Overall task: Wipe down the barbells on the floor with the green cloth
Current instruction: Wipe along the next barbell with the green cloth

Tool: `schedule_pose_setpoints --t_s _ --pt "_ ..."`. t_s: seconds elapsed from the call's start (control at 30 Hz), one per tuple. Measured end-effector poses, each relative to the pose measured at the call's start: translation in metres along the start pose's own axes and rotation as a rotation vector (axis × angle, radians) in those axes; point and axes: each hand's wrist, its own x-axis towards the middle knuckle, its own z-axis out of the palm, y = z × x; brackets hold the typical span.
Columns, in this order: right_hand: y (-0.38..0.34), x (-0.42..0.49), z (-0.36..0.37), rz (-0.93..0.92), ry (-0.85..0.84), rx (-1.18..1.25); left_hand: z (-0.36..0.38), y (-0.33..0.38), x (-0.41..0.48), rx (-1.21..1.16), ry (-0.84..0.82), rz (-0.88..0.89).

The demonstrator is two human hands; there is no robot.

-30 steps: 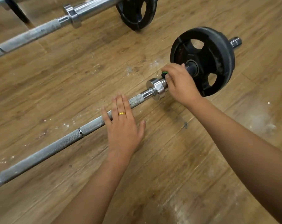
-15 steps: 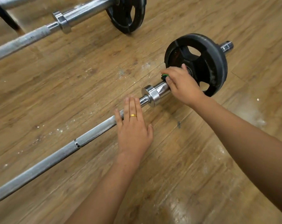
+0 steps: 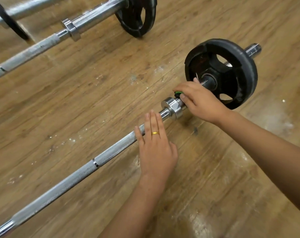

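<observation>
Scene: wooden floor (image 3: 77, 100), chalk-flecked. Two barbells are laid on it: the far barbell (image 3: 42, 45) at upper left, no hand on it, and the near barbell (image 3: 77, 172), running diagonally up to its black plate (image 3: 240, 69).

The step in hand is judged to be wiping the stretch between collar (image 3: 171, 107) and plate.

- The left hand (image 3: 156, 152) is laid flat on the knurled shaft, fingers straight — a steadying hold.
- The right hand (image 3: 200, 102) is curled round the bar beside the collar and clamped on the green cloth (image 3: 178, 92). Only a small fold of it is seen by the fingertips.

Next: the cloth is to be drawn along the bar — rolling must be checked.
</observation>
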Motion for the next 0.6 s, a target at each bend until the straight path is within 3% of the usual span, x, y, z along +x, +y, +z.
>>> schedule_pose_setpoints --t_s 0.17,0.3,0.47,0.6 --pt "-0.01 -0.013 -0.005 0.144 0.128 -0.033 0.004 0.004 -0.012 0.016 -0.011 0.034" --pt "-0.022 -0.031 0.002 0.016 0.071 0.026 0.006 0.009 -0.022 0.021 -0.026 0.054" --pt "-0.016 -0.042 -0.005 0.156 0.134 -0.015 -0.002 0.021 -0.037 -0.048 -0.054 0.044" --pt "-0.012 -0.06 -0.007 0.063 0.057 -0.02 -0.012 0.027 -0.04 -0.106 -0.047 0.055"
